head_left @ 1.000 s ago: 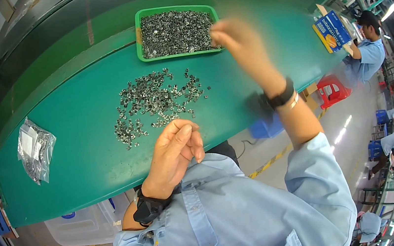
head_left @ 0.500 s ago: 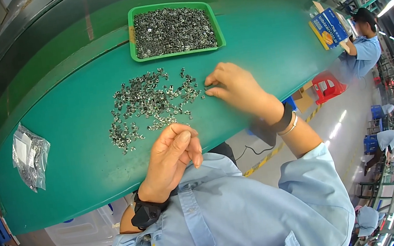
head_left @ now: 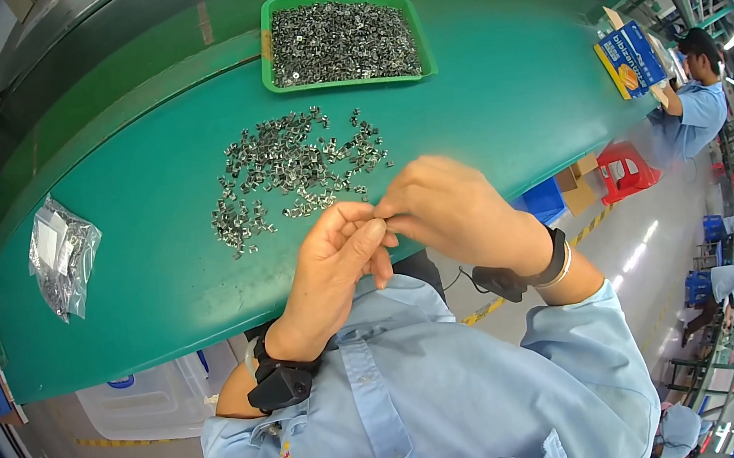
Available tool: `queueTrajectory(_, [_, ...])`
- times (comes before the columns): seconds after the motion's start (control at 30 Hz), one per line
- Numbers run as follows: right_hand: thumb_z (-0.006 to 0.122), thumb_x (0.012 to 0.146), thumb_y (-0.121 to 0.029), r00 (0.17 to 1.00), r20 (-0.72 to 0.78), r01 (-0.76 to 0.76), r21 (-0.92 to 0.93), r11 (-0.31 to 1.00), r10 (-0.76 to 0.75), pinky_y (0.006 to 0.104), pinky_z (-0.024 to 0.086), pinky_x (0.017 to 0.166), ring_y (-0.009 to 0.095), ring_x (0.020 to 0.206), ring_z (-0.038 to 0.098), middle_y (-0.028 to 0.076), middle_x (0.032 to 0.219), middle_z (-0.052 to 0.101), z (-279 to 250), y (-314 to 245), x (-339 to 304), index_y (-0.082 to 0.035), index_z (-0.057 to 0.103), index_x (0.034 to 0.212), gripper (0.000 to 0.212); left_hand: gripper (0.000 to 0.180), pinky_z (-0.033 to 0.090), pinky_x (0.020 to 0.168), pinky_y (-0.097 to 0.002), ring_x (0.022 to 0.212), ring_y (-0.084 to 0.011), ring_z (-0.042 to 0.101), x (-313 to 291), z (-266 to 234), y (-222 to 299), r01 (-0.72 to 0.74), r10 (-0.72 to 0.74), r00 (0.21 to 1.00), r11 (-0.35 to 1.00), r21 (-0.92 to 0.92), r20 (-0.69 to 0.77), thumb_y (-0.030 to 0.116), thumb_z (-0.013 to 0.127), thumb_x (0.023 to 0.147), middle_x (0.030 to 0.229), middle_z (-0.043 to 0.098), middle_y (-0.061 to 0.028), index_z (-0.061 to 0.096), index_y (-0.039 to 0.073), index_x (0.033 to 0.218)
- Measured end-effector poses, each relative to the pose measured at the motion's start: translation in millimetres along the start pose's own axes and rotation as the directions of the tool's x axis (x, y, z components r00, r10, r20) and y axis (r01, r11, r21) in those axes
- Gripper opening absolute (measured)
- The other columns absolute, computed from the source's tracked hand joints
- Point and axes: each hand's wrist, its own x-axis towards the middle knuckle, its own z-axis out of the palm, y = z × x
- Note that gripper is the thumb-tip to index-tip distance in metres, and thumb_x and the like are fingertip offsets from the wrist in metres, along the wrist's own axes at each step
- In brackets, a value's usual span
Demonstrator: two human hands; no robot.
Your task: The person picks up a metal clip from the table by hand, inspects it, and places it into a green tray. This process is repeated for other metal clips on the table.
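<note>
My left hand (head_left: 341,260) and my right hand (head_left: 450,211) meet at the fingertips over the near edge of the green table. Both are closed in a pinch; whatever sits between the fingers is too small and covered to make out. Just beyond them lies a loose spread of small shiny metal parts (head_left: 288,160) on the tabletop. Farther back, a green tray (head_left: 429,54) holds a great heap of the same kind of small metal pieces (head_left: 342,42).
A clear plastic bag (head_left: 61,260) of small parts lies at the left on the table (head_left: 152,285). At the far right a co-worker (head_left: 693,103) is beside a blue and yellow box (head_left: 629,60). Below the edge are a red stool (head_left: 626,172) and a clear bin (head_left: 144,402).
My right hand has come left and toward me from the edge of the loose parts, and now touches my left fingertips. The whole view has shifted slightly.
</note>
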Motion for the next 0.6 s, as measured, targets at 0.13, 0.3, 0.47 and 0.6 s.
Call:
queueTrajectory(0.13, [0.072,0.068,-0.004,1.0,-0.02,-0.007,0.02,1.0,0.007,0.0332,0.047,0.064,0.024,0.075,0.058,0.006,0.082,0.059,7,-3,-2,-0.007,0.061,0.087,0.022,0.021,0.045,0.052,-0.0249,0.062,-0.0126,0.056,-3,-5,-1,0.009,-0.009,1.0,0.999,-0.038,0.021,0.017,0.052,0.094,0.085,0.059,-0.0089,0.051,0.001,0.106])
queueTrajectory(0.3, [0.073,0.067,-0.004,0.983,-0.173,-0.047,0.081,0.996,0.06,0.033,0.047,0.065,0.024,0.077,0.058,0.006,0.084,0.059,21,-5,-7,-0.007,0.061,0.087,0.023,0.021,0.045,0.053,-0.0252,0.062,-0.0122,0.055,-7,-6,1,0.004,-0.002,1.0,0.997,-0.082,0.028,0.017,0.049,0.095,0.086,0.06,-0.0089,0.052,0.0,0.107])
queueTrajectory(0.47, [0.073,0.066,-0.003,0.966,-0.249,-0.055,0.053,0.997,0.067,0.0332,0.046,0.064,0.024,0.076,0.057,0.006,0.086,0.059,27,-6,-13,-0.007,0.061,0.086,0.023,0.022,0.045,0.053,-0.025,0.061,-0.012,0.055,-8,-4,1,-0.002,0.003,1.0,0.998,-0.057,0.014,0.017,0.046,0.096,0.086,0.059,-0.0092,0.052,-0.001,0.107])
queueTrajectory(0.6, [0.073,0.066,-0.002,0.972,-0.229,-0.048,0.022,0.999,0.052,0.033,0.045,0.063,0.024,0.075,0.057,0.006,0.085,0.059,26,-4,-14,-0.007,0.061,0.085,0.022,0.022,0.045,0.054,-0.025,0.061,-0.0119,0.055,-7,-2,0,-0.014,0.014,1.0,1.0,-0.015,0.004,0.017,0.045,0.096,0.086,0.059,-0.0094,0.052,0.0,0.107])
